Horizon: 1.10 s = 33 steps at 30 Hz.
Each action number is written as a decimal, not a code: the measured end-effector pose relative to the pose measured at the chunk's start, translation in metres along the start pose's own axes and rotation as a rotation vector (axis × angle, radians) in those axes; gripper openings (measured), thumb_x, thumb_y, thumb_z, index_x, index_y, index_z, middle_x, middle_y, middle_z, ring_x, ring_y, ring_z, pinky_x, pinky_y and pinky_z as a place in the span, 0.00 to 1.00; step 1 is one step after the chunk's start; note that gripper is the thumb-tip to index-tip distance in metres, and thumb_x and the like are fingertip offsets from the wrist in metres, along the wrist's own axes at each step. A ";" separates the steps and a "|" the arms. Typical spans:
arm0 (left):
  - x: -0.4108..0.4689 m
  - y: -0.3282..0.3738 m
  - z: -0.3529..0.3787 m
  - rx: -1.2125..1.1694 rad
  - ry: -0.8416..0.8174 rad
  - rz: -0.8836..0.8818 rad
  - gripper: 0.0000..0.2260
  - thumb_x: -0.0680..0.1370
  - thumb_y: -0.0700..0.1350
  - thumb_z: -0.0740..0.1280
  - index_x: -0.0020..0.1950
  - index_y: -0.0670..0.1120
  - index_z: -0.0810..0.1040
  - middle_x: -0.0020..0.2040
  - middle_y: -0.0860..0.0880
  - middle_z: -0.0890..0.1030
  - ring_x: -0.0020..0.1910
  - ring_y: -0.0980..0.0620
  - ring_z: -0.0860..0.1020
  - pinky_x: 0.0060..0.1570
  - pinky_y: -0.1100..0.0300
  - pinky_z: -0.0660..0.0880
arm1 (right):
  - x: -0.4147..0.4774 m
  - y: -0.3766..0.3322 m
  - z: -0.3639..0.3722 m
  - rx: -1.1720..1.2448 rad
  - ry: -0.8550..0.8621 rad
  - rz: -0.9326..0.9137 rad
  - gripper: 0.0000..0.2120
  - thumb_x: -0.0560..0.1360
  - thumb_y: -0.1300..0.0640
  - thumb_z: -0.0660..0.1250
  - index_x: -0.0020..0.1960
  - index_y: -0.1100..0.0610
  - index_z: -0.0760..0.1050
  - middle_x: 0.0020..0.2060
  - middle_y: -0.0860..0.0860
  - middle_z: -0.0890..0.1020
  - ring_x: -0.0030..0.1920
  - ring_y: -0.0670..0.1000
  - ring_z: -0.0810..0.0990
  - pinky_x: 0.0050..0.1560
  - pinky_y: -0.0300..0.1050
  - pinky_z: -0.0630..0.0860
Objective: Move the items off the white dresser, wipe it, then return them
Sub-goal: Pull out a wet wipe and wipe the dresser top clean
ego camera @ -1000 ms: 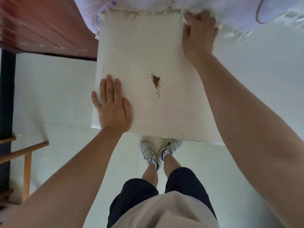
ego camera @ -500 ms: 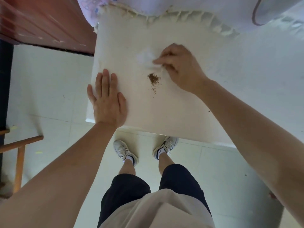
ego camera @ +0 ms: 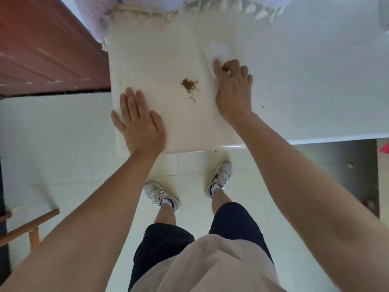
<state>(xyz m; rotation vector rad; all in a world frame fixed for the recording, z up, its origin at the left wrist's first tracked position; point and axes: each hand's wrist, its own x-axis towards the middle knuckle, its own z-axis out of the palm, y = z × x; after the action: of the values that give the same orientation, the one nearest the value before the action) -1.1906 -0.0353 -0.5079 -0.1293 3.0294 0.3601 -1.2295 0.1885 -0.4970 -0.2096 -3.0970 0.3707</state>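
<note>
The white dresser top [ego camera: 151,60] fills the upper middle of the view. A small heap of brown crumbs [ego camera: 188,84] lies near its centre, with a few specks trailing toward me. My left hand [ego camera: 139,125] rests flat on the near left corner, fingers straight. My right hand [ego camera: 232,89] is to the right of the crumbs, fingers curled, pinching a white tissue [ego camera: 217,51] that spreads out beyond the fingertips on the surface.
A reddish wooden door [ego camera: 48,51] stands at the upper left. Pale fringed fabric [ego camera: 189,7] hangs over the dresser's far edge. A wooden chair frame [ego camera: 27,228] is at the lower left. My feet [ego camera: 189,190] stand on pale floor tiles below the dresser's front edge.
My right hand came down from the fabric at the far edge with a tissue, then slid it from left of the crumbs over to their right. The left hand stayed flat.
</note>
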 end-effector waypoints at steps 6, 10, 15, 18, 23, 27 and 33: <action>-0.008 -0.025 -0.010 -0.395 0.123 -0.077 0.28 0.76 0.40 0.59 0.76 0.36 0.57 0.77 0.40 0.59 0.75 0.43 0.58 0.75 0.47 0.55 | -0.033 -0.078 0.020 0.036 -0.071 -0.156 0.28 0.73 0.66 0.55 0.73 0.56 0.66 0.60 0.57 0.72 0.54 0.60 0.71 0.53 0.53 0.70; -0.014 -0.050 -0.024 -0.440 0.093 -0.107 0.23 0.78 0.37 0.55 0.74 0.38 0.62 0.72 0.41 0.66 0.71 0.43 0.63 0.70 0.54 0.61 | -0.042 -0.123 0.029 0.146 -0.148 -0.285 0.29 0.73 0.66 0.58 0.73 0.56 0.67 0.61 0.57 0.73 0.55 0.60 0.72 0.53 0.51 0.69; -0.021 -0.063 -0.020 -0.287 0.073 -0.015 0.22 0.79 0.33 0.55 0.74 0.37 0.64 0.72 0.39 0.66 0.69 0.40 0.64 0.69 0.55 0.62 | -0.033 -0.099 0.016 0.487 0.117 -0.187 0.24 0.74 0.69 0.60 0.69 0.60 0.74 0.55 0.62 0.76 0.51 0.63 0.77 0.51 0.51 0.76; -0.025 -0.063 -0.011 -0.185 0.070 0.025 0.24 0.77 0.31 0.56 0.74 0.35 0.61 0.72 0.38 0.65 0.66 0.36 0.66 0.67 0.48 0.65 | 0.002 -0.044 -0.003 0.446 0.283 0.089 0.23 0.76 0.64 0.57 0.70 0.58 0.74 0.56 0.61 0.75 0.54 0.61 0.77 0.56 0.50 0.75; -0.023 -0.061 -0.010 -0.081 0.059 0.016 0.26 0.75 0.31 0.57 0.74 0.35 0.61 0.71 0.38 0.65 0.66 0.36 0.66 0.63 0.48 0.64 | 0.060 0.018 -0.012 0.021 0.086 0.576 0.25 0.76 0.67 0.55 0.72 0.54 0.66 0.66 0.55 0.69 0.64 0.57 0.68 0.60 0.47 0.64; -0.023 -0.059 -0.008 -0.067 0.078 -0.002 0.26 0.74 0.31 0.56 0.74 0.36 0.61 0.71 0.38 0.66 0.65 0.37 0.67 0.61 0.49 0.64 | 0.059 -0.051 0.007 -0.066 0.010 0.182 0.31 0.71 0.70 0.55 0.73 0.58 0.64 0.65 0.58 0.69 0.63 0.60 0.69 0.59 0.51 0.66; -0.026 -0.058 -0.011 -0.076 0.066 0.006 0.26 0.74 0.31 0.56 0.73 0.35 0.62 0.70 0.37 0.67 0.65 0.35 0.67 0.62 0.46 0.66 | -0.002 -0.152 0.031 0.031 -0.140 -0.375 0.25 0.73 0.65 0.61 0.70 0.56 0.69 0.60 0.56 0.72 0.57 0.58 0.73 0.52 0.47 0.67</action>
<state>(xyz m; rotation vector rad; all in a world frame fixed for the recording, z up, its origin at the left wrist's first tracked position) -1.1604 -0.0924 -0.5083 -0.1395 3.0828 0.4814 -1.2482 0.0344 -0.4914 0.4101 -3.1619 0.4343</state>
